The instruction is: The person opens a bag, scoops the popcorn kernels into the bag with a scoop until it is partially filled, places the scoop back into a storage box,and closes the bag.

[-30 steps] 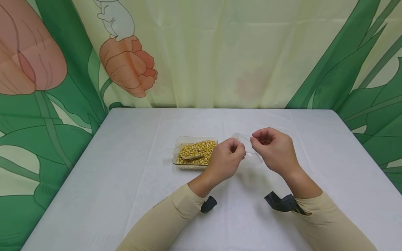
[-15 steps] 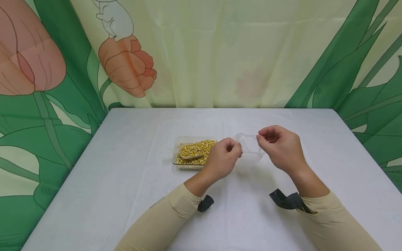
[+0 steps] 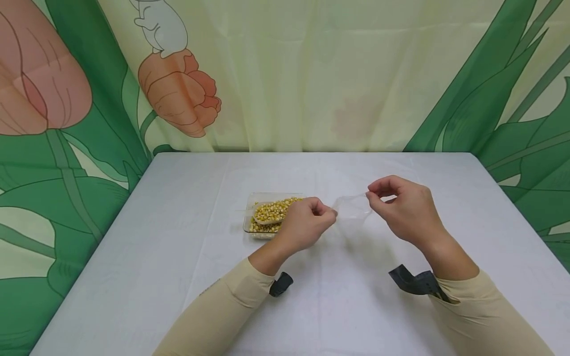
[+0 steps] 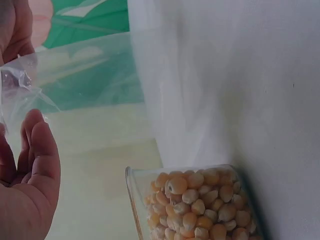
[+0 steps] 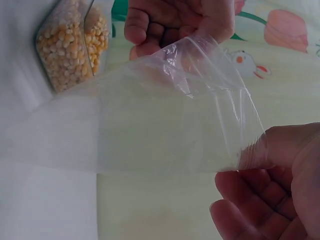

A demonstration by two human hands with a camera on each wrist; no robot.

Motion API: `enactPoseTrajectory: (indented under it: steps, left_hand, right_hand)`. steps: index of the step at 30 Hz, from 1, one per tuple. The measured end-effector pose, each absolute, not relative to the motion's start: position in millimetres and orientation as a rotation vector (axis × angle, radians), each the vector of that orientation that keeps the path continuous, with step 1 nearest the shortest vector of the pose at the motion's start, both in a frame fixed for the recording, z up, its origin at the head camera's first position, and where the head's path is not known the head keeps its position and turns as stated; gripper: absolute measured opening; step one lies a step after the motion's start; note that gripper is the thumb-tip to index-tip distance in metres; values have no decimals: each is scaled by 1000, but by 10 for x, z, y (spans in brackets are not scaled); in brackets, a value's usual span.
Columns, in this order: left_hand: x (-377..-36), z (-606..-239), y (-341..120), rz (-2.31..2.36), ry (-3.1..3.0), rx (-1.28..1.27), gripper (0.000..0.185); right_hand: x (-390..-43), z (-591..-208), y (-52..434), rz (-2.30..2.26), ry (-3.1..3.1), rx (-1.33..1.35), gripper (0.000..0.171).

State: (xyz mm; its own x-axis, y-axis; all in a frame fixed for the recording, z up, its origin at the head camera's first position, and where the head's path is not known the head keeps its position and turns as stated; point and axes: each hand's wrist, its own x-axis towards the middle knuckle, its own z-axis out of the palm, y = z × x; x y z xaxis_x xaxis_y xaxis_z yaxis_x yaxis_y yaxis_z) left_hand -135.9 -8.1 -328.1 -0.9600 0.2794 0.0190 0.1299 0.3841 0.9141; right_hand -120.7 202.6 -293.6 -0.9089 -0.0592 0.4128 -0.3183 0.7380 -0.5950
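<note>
A clear plastic bag (image 5: 160, 120) is stretched between my two hands above the white table. My left hand (image 3: 307, 222) pinches one side of its mouth, and my right hand (image 3: 401, 207) pinches the other side between thumb and fingers. The right wrist view shows the bag's body hanging down, see-through, with nothing visible inside. Left of the bag stands a clear box (image 4: 132, 200) of yellow corn kernels (image 4: 200, 205), partly covered by my left hand in the head view. On the kernels lies a clear scoop (image 3: 264, 222) heaped with more corn.
A white cloth (image 3: 133, 277) covers the table. Behind its far edge hangs a curtain (image 3: 285, 74) printed with tulips, leaves and a rabbit. Dark straps (image 3: 418, 283) show at both wrists by the sleeves.
My hands have moved apart, the left one leftward over the box's right side and the right one rightward. The bag's mouth has spread wider between them.
</note>
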Motion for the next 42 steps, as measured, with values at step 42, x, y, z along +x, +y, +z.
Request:
enactPoseTrajectory:
  steps: [42]
  left_hand:
    - [-1367,-3235,-24,1775,2248,252,18]
  right_hand:
    - [-1232,-3198,2039,1358,-2662,914,65]
